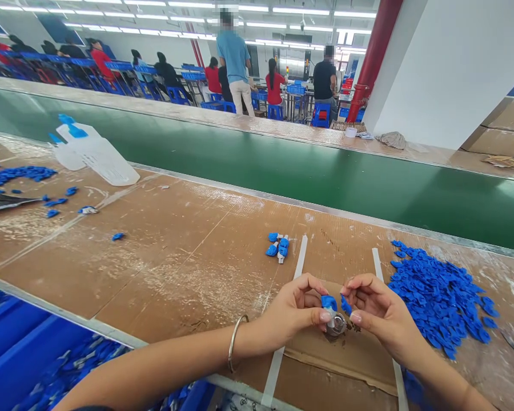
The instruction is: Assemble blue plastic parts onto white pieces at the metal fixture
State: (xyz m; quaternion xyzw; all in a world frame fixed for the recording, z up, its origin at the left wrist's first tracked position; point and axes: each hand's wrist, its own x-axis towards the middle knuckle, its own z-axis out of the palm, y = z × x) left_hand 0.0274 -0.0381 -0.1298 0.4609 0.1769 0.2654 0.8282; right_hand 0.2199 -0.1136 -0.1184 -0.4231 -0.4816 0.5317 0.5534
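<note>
My left hand point(295, 311) pinches a small blue plastic piece point(328, 302) together with a small round metal part point(336, 325) just above a cardboard sheet point(346, 354). Close beside it, my right hand point(379, 311) holds another small blue piece point(345, 305) between thumb and fingers. The two hands nearly touch. A big heap of the same blue pieces point(439, 297) lies right of my right hand. A few assembled blue and white pieces point(278, 246) sit further out on the worktable point(175, 257).
A green conveyor belt point(282, 165) runs along the far side of the table. White plastic bottles with blue caps point(92, 151) and scattered blue pieces point(17, 174) lie at the left. A blue bin point(21, 348) stands at the near left. Other people work in the background.
</note>
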